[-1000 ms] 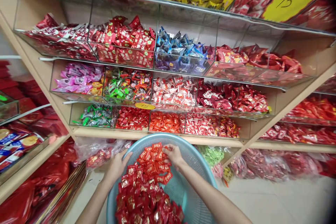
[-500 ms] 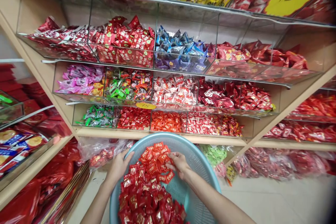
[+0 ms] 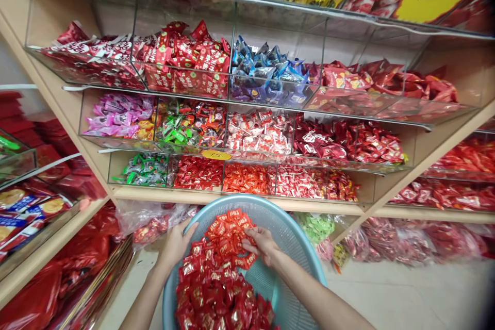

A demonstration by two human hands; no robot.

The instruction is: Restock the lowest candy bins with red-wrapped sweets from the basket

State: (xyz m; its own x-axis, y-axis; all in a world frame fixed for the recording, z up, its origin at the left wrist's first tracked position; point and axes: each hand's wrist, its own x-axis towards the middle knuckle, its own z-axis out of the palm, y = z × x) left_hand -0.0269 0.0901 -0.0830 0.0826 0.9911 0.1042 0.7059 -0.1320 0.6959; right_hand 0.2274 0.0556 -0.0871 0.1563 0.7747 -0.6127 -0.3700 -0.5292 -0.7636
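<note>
A round light-blue plastic basket (image 3: 305,247) stands low in front of me, its wall perforated. My left hand (image 3: 177,241) grips its left rim, thumb on the inside. Dark red wrapped candies (image 3: 224,294) fill the near and left part, and a smaller pile of orange-red wrapped candies (image 3: 230,229) lies at the far side. Inside the basket, my right hand (image 3: 261,243) touches the right edge of the orange-red pile. Its fingers are a little bent and spread apart, with no candy visibly held.
Beyond the basket rise wooden shelves with clear bins of wrapped sweets, including blue packets (image 3: 266,69) and orange-red candies (image 3: 245,178). Bagged sweets (image 3: 398,240) lie on the floor under the right shelf. Red packages (image 3: 77,263) are stacked at the lower left.
My right hand has shifted slightly at the edge of the orange-red candies, its fingers a little lower. The left hand stays on the rim.
</note>
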